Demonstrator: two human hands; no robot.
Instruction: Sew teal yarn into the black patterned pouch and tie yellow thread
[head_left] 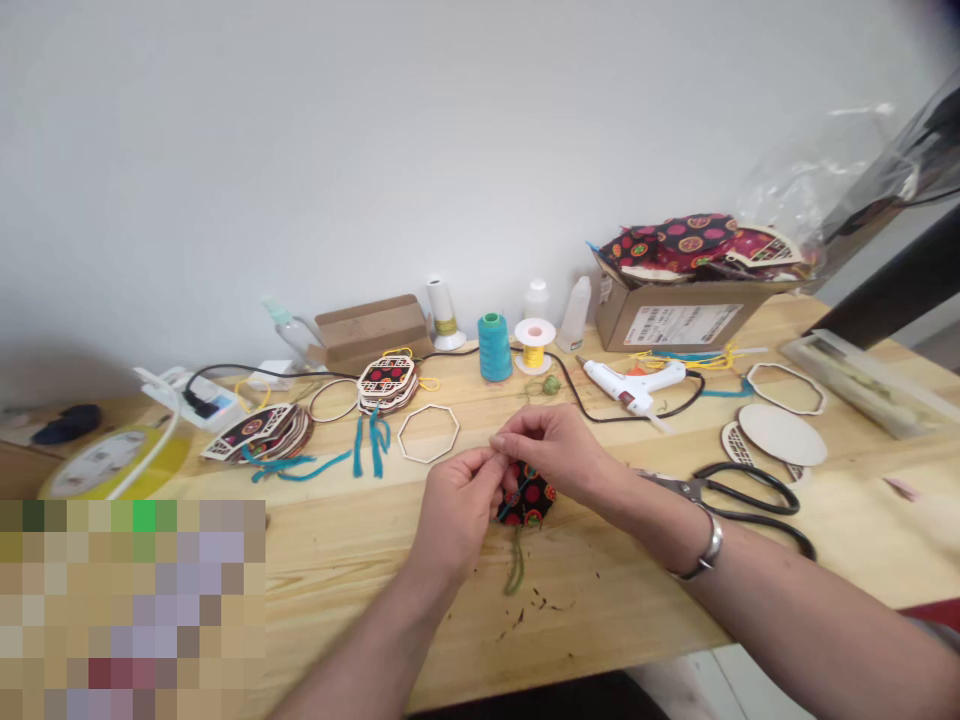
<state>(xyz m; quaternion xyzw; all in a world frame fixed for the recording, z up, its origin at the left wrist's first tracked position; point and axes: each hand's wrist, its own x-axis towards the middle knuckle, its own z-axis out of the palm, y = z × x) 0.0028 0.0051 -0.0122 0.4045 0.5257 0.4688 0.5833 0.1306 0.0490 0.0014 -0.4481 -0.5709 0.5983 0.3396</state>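
Note:
Both my hands meet over the middle of the table, fingertips touching. My left hand [461, 500] is closed in a pinch, and my right hand [551, 450] pinches at the same spot; what lies between the fingertips is too small to make out. Just below them is a dark fabric piece [534, 500] with red and orange round motifs, partly hidden by the fingers. A thin blue strand crosses it, and a green cord [515, 568] trails from its lower edge onto the wood. Behind the hands lies a small green thread ball [551, 385].
Black-handled scissors [750, 490] lie beside my right forearm. Further back are a white glue gun [634, 382], a blue thread cone [494, 348], a yellow thread spool [534, 350] and a cardboard box [675, 315] of patterned pieces. Stacked wooden-framed pieces [386, 385] sit left.

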